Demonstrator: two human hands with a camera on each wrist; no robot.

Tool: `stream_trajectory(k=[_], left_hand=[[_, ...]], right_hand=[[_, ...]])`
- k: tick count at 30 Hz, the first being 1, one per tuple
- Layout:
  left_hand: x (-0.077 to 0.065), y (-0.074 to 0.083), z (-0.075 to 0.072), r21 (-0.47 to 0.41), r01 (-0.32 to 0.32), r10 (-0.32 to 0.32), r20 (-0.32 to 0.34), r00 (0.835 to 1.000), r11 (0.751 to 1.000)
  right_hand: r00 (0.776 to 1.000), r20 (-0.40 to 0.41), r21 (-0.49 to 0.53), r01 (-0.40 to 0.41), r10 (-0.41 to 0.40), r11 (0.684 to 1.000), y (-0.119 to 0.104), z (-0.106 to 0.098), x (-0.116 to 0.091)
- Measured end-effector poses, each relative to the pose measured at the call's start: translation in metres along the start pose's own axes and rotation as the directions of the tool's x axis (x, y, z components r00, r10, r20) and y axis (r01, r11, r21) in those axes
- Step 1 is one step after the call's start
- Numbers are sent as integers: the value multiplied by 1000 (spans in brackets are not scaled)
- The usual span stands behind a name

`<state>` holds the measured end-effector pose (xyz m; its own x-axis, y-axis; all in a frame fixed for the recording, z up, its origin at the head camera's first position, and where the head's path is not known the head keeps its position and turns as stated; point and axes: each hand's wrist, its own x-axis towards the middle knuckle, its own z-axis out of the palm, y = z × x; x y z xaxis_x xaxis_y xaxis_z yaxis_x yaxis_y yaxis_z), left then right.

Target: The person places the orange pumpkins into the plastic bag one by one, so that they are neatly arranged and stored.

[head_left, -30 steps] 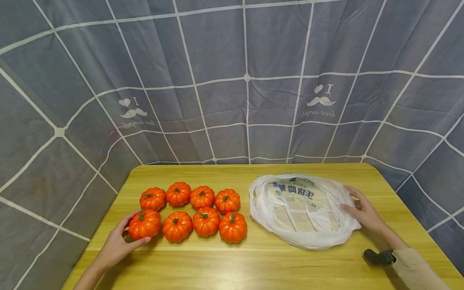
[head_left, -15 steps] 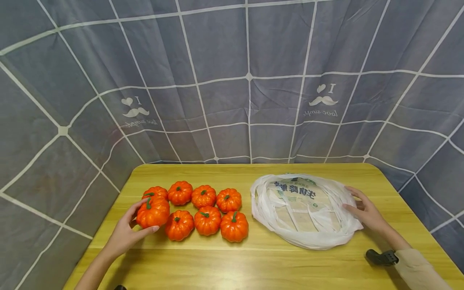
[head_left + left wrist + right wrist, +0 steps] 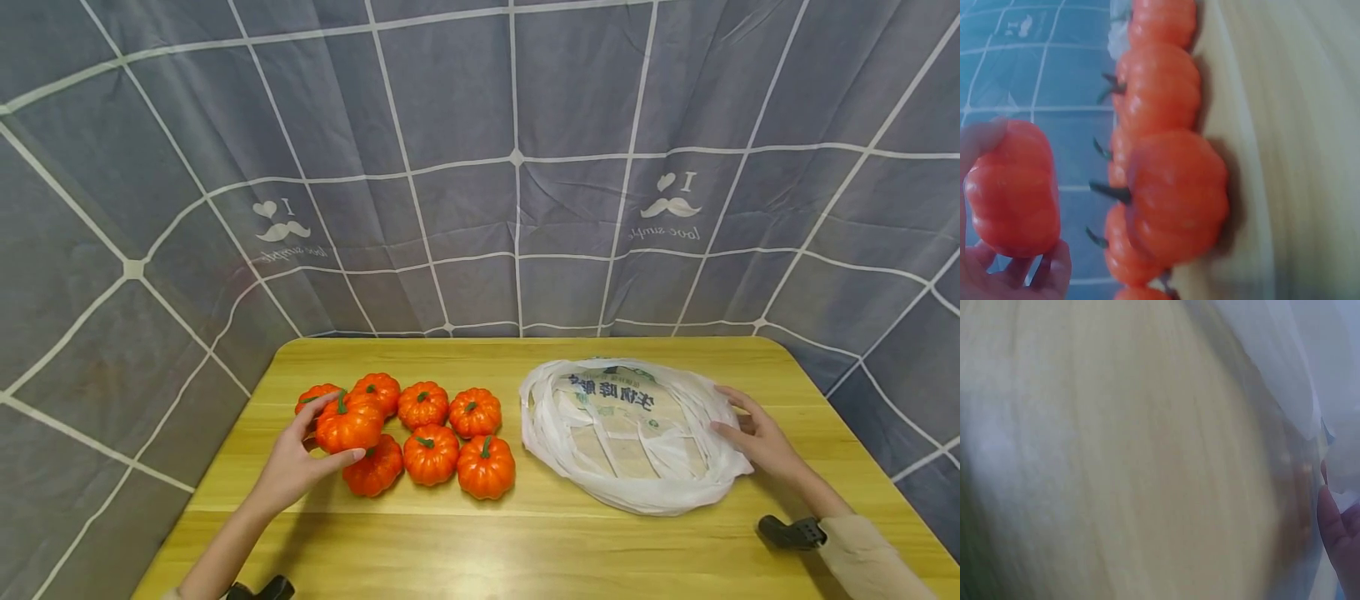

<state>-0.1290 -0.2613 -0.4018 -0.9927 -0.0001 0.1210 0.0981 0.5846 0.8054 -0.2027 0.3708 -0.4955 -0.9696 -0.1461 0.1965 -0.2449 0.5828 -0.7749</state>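
Observation:
My left hand (image 3: 296,471) grips a small orange pumpkin (image 3: 349,423) with a green stem, its thumb on the near side and fingers behind. In the head view it overlaps other pumpkins; the left wrist view shows the held pumpkin (image 3: 1016,190) raised apart from the row. Several like it stand in two rows on the table, among them a front-row pumpkin (image 3: 486,468). On the right lies a white plastic bag (image 3: 547,454), its mouth spread wide. My right hand (image 3: 761,437) holds the bag's right edge between thumb and fingers, and the right wrist view catches the thumb (image 3: 1333,528) against it.
The wooden table (image 3: 465,550) ends at a grey curtain (image 3: 450,208) with white grid lines, hung behind and at both sides. Dark wrist devices, like the right one (image 3: 791,532), sit below each hand.
The left hand has lifted the pumpkin from the left end of the front row and carried it right, over its neighbours. The right hand stays at the bag.

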Motion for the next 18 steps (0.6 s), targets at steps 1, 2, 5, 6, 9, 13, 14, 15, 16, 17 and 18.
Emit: stream_trajectory(k=[1, 2, 5, 6, 9, 13, 14, 15, 16, 17, 18], left_hand=[[1, 3, 2, 1, 3, -3, 5, 1000, 1000], [2, 6, 4, 0, 5, -5, 10, 1000, 1000], [6, 14, 11, -19, 2, -2, 20, 1000, 1000], [8, 17, 13, -32, -1, 2, 23, 1000, 999], [10, 24, 18, -97, -2, 6, 48, 999, 995], [13, 36, 26, -158, 9, 3, 75, 997, 987], [13, 39, 28, -156, 8, 4, 76, 997, 988], [14, 42, 30, -150, 3, 8, 75, 997, 989], [15, 45, 32, -143, -3, 14, 73, 997, 990], [16, 48, 34, -137, -9, 19, 72, 997, 991], [17, 51, 36, -136, -16, 26, 73, 997, 991]], right_hand=[[1000, 0, 0, 1, -1, 1000, 0, 0, 0], [1000, 1, 1, 4, -4, 1000, -1, -1, 0], [1000, 3, -6, 9, -9, 1000, -2, -2, 1], [1000, 5, -11, 7, -7, 1000, -3, -3, 2], [1000, 9, -37, -6, 6, 999, -4, -4, 3], [1000, 16, -48, -14, 15, 999, -2, -4, 3], [1000, 18, -46, -13, 13, 999, -2, -4, 3], [1000, 19, -43, -11, 12, 999, -2, -4, 2], [1000, 21, -40, -9, 10, 999, -2, -3, 2], [1000, 22, -37, -8, 9, 999, -2, -3, 2], [1000, 24, -34, -5, 6, 999, -2, -3, 2]])
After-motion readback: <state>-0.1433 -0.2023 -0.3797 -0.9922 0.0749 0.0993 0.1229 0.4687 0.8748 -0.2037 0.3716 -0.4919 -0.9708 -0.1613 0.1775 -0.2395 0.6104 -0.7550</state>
